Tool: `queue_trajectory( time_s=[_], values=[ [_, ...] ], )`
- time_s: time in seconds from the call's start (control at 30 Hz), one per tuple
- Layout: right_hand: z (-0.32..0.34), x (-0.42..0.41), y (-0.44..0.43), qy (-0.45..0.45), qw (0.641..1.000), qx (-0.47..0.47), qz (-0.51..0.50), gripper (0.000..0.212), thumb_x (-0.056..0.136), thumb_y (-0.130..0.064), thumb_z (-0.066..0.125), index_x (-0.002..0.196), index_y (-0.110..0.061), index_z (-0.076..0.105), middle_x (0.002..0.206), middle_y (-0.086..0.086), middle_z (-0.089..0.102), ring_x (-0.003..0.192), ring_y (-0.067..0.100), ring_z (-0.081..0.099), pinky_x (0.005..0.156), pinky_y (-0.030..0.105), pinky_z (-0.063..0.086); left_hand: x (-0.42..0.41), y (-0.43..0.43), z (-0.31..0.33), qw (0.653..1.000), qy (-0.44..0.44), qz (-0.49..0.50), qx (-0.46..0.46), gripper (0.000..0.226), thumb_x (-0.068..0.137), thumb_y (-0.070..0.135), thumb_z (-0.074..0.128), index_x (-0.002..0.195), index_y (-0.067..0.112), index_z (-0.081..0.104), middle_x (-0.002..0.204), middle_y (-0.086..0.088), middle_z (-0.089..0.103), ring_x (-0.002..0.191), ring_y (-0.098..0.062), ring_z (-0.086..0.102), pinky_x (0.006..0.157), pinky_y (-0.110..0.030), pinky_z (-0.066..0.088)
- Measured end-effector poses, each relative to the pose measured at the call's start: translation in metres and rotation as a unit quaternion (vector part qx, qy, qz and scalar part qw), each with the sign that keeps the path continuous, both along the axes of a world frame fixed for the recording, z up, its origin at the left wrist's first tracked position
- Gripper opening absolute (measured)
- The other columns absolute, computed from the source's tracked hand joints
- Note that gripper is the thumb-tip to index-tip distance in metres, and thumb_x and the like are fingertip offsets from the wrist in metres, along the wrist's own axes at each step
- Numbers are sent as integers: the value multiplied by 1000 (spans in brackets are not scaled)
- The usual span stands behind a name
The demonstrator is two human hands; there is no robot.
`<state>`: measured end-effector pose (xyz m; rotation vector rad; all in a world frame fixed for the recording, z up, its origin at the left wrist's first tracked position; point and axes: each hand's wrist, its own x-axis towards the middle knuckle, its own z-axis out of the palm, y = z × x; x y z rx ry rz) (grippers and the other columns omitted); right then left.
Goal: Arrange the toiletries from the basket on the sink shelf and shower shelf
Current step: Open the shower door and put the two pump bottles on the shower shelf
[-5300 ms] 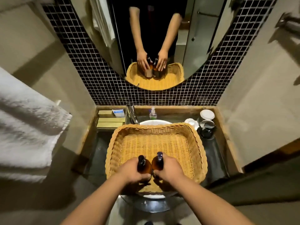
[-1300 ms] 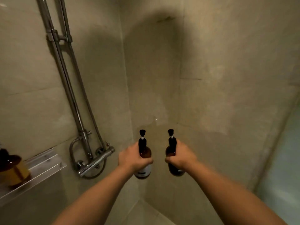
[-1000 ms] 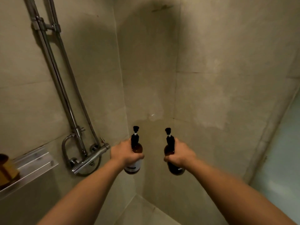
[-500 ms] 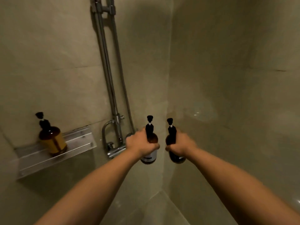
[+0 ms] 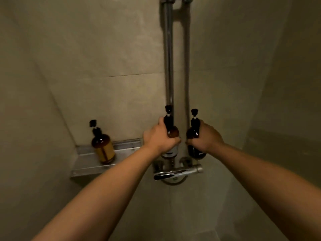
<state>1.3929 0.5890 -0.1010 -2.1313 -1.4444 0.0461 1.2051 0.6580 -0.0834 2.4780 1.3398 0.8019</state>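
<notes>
Both arms reach forward inside the shower stall. My left hand (image 5: pixel 159 139) grips an amber pump bottle with a white label (image 5: pixel 171 132), held upright. My right hand (image 5: pixel 206 136) grips a darker amber pump bottle (image 5: pixel 193 134), also upright. The two bottles are side by side in the air, in front of the shower pipes. The clear shower shelf (image 5: pixel 90 162) is fixed to the wall at the left, just left of my left hand. A third amber pump bottle with a yellow label (image 5: pixel 103 148) stands on it.
Two chrome shower pipes (image 5: pixel 169 66) run vertically up the wall behind the bottles. The chrome mixer valve (image 5: pixel 177 172) juts out just below my hands. Beige tiled walls close in on the left and right.
The view has swung left, bringing the shelf and its bottle toward the centre. Both hands, still holding the bottles, now sit in front of the pipes, closer to the shelf's right end.
</notes>
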Motion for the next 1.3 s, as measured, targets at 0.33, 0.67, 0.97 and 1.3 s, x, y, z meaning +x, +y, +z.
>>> queue_trajectory(
  time_s=[0.33, 0.67, 0.97, 1.3],
  values=[
    [7, -76, 89, 52, 990, 17, 130, 94, 55, -60, 77, 136, -31, 40, 119, 2, 62, 102, 27, 63, 80, 37, 54, -99, 60, 11, 987, 19, 157, 3, 86, 67, 65, 72, 131, 21, 33, 117, -6, 62, 102, -31, 61, 82, -43, 53],
    [18, -135, 129, 38, 987, 5, 156, 91, 53, -61, 77, 131, -27, 43, 110, 1, 62, 94, 23, 61, 79, 39, 57, -126, 92, 11, 987, 1, 159, 0, 84, 64, 65, 70, 128, 24, 34, 114, -4, 64, 98, -30, 64, 69, -35, 48],
    [-2, -139, 146, 55, 983, 7, 177, 74, 59, -57, 74, 121, -26, 48, 101, 1, 63, 86, 21, 61, 68, 33, 51, -126, 96, -4, 991, -9, 133, -30, 79, 64, 62, 73, 122, 21, 38, 112, -5, 63, 97, -31, 63, 76, -41, 54],
    [-35, -140, 154, 71, 974, -4, 213, 69, 58, -52, 78, 116, -29, 50, 100, -4, 62, 87, 18, 61, 71, 33, 52, -134, 107, -32, 992, -37, 98, -74, 74, 56, 53, 84, 112, 23, 47, 97, 3, 61, 87, -20, 63, 72, -38, 57]
  ],
)
